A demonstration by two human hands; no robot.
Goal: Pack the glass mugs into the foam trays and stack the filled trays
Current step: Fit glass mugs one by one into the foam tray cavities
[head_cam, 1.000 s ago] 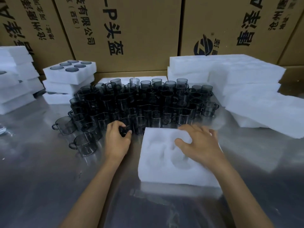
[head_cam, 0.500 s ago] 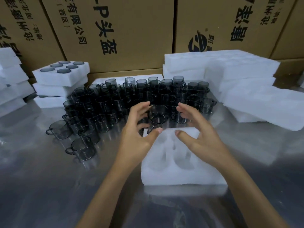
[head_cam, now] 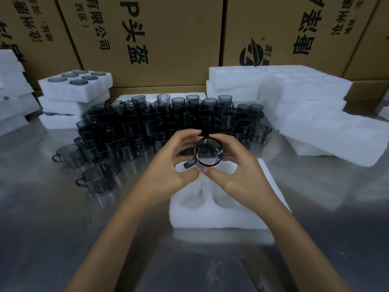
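A smoky grey glass mug [head_cam: 208,152] is held between both hands, tipped so its mouth faces me, handle at the lower left. My left hand [head_cam: 171,165] curls round its left side and my right hand [head_cam: 235,169] curls round its right side, thumbs meeting under it. The mug hangs over the far end of a white foam tray [head_cam: 221,209] whose near pockets hold nothing. A dense crowd of the same mugs [head_cam: 160,123] stands on the steel table behind.
A stack of filled foam trays [head_cam: 73,95] stands at the back left, more foam [head_cam: 10,89] at the far left edge. Piles of foam trays [head_cam: 305,106] fill the right. Two loose mugs [head_cam: 94,180] sit left of my arm. Cardboard boxes [head_cam: 157,39] wall the back.
My left hand picked a mug from the crowd's front edge and lifted it over the tray. My right hand left the tray's top and joined in holding the mug, which tipped toward me.
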